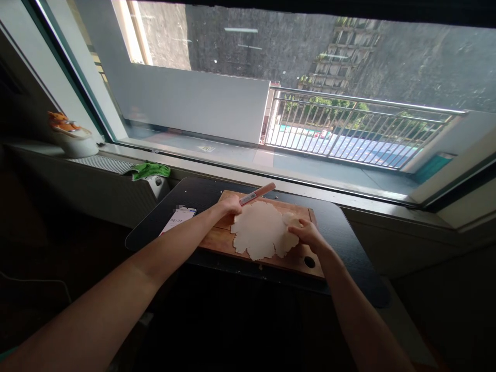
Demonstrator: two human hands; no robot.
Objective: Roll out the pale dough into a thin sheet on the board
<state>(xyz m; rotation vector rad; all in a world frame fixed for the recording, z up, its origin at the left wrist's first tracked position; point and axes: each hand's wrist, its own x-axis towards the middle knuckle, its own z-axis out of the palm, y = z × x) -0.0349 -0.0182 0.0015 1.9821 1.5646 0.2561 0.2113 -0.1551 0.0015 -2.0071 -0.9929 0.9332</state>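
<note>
A thin, flat sheet of pale dough [256,230] with a ragged, cracked edge lies on a wooden cutting board [217,241]. My left hand [231,204] is closed around one end of a slim rolling pin [264,191], which bears a label and slants up to the right over the dough's far edge. At the dough's right edge, my right hand [306,232] pinches the sheet between thumb and fingers. Part of the rolling pin is hidden inside my left hand.
A black table [341,243] carries the board. Left of the board lies a phone [179,219] showing a timer. Beyond are a radiator [116,178] with a green cloth [151,170], a white pot [77,142] and a large window with a railing [349,129] outside.
</note>
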